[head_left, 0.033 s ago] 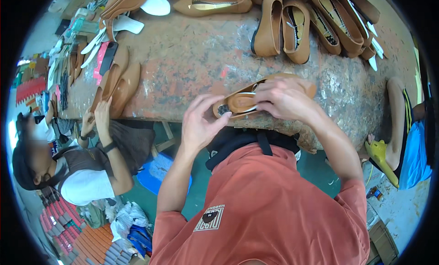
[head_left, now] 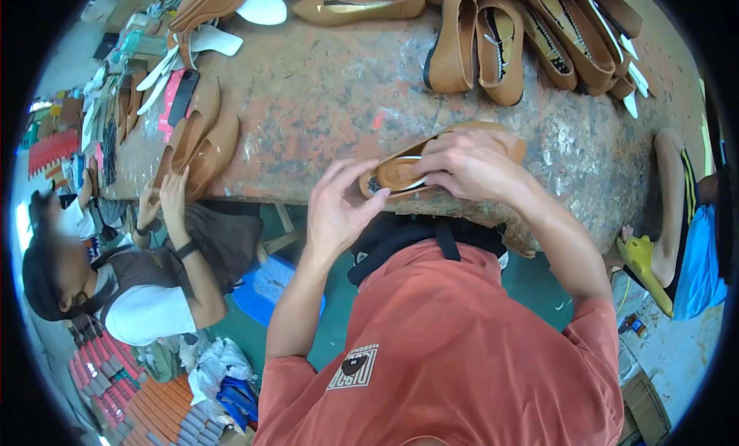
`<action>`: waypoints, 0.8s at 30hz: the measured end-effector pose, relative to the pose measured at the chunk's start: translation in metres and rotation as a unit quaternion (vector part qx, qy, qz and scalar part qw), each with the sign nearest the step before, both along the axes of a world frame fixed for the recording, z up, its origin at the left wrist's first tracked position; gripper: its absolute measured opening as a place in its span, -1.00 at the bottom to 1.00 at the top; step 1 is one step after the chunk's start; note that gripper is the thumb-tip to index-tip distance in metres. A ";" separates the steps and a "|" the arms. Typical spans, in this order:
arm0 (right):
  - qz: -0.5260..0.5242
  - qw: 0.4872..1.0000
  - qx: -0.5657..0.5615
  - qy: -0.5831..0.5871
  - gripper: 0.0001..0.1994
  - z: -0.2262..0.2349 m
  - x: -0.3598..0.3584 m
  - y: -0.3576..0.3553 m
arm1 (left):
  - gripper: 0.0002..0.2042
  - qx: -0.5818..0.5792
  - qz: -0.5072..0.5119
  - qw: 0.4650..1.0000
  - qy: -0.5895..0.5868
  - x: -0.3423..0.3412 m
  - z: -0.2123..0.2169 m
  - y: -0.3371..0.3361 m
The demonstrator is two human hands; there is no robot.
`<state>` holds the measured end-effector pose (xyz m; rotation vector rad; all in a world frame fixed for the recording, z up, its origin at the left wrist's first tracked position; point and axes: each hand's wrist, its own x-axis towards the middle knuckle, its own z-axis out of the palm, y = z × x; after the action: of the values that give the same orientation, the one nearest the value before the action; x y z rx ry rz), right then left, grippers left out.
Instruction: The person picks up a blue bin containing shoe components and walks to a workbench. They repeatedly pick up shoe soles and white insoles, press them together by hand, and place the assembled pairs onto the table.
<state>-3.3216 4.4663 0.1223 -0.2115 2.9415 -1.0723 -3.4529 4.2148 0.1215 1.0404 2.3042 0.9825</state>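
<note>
Tan shoe (head_left: pixel 400 172) sits gripped in the right hand (head_left: pixel 469 169) at the bench (head_left: pixel 339 99) edge, while the left hand (head_left: pixel 339 211), fingers loosely curled, touches its heel.

Worn, paint-stained workbench (head_left: pixel 331 99); tan flat shoes (head_left: pixel 477 49), white insoles (head_left: pixel 262 7) scattered on top.

You hold a tan shoe (head_left: pixel 431 165) above the rust-mottled grey workbench (head_left: pixel 331 99); your shirt (head_left: pixel 462 346) below it is orange-red.

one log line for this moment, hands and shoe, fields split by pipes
left hand: fingertips at heel of tan flat shoe | right hand: gripping shoe from above | shoe: at near edge of worn workbench | co-worker's hands: on other tan shoes
</note>
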 end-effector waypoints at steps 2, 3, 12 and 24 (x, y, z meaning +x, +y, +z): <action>0.017 1.000 0.005 -0.025 -0.78 -0.012 -0.010 -0.011 | -0.48 0.006 0.006 1.000 -0.002 0.008 0.005 0.002; 0.026 0.999 0.009 -0.037 -0.76 -0.015 -0.013 -0.014 | -0.47 0.010 0.010 1.000 -0.004 0.010 0.009 0.003; 0.061 0.996 0.068 -0.018 -0.76 -0.027 -0.018 -0.026 | -0.41 -0.049 0.011 0.999 -0.017 0.011 0.021 0.006; -0.327 0.941 -0.078 -0.040 -0.49 0.005 0.037 0.029 | -0.68 -0.073 -0.214 0.949 0.219 0.000 -0.014 -0.005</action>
<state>-3.2851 4.4955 0.1276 0.8499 2.9009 -1.3154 -3.4530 4.2093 0.1072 1.7364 2.2749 0.4308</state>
